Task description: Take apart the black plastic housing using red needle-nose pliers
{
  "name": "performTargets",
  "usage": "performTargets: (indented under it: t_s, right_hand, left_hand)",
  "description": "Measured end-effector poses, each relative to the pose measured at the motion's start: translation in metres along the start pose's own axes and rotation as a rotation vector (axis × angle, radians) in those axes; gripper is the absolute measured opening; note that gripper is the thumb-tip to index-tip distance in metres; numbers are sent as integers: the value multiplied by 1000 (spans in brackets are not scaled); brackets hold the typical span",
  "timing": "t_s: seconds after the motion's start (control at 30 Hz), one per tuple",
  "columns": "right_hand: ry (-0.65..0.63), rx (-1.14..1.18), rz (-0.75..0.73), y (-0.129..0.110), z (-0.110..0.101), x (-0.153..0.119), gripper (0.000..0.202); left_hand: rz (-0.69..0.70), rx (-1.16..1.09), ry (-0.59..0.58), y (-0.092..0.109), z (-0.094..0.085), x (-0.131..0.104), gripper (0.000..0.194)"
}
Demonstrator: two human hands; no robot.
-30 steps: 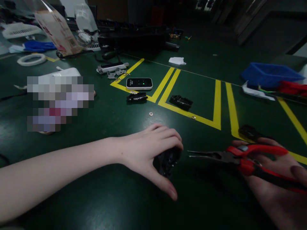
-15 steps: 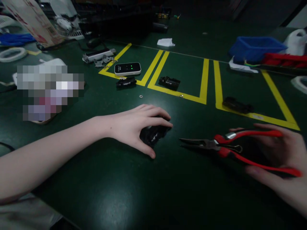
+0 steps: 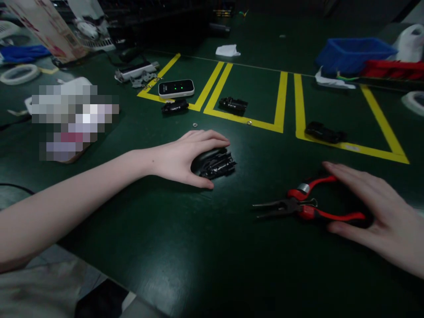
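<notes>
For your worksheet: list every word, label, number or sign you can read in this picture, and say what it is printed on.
No text can be read.
Carton: red print, too blurred.
White device: green lights only, no legible label.
Pliers and the black part: no visible marking.

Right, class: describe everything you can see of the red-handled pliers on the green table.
The pliers are long-nosed, with dark metal jaws tapering to a slim tip that points left, and red handles with black trim. A silvery piece sits near the pivot on the upper handle. They lie flat on the dark green table, handles spread a little. The right hand lies over the handle ends, fingers across the upper one and thumb by the lower one.
</notes>
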State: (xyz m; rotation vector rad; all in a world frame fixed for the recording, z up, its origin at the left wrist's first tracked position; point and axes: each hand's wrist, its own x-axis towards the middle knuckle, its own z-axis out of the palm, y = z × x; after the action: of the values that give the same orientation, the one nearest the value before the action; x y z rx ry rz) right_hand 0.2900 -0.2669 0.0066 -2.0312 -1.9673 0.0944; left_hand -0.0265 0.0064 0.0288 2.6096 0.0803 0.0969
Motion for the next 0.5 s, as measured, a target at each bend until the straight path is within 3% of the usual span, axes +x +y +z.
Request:
performTargets:
  t_s: [0.1,0.27,0.4,0.5]
  right_hand:
    - [44,-35,-120,-7,-3,3,85]
    - [30,-198,-385,-20,-10,15,63]
    - [39,-301,-433,-31,-12,22,65]
    - [33,-284,-457,-40,-11,25,53]
  left_hand:
    - [5,-5,0,0,1,-3,77]
    - [-16,21,59,5,5,0,62]
    - [-51,5,104,9,10,2,47]
    - [-66,-18,130,11,11,0,41]
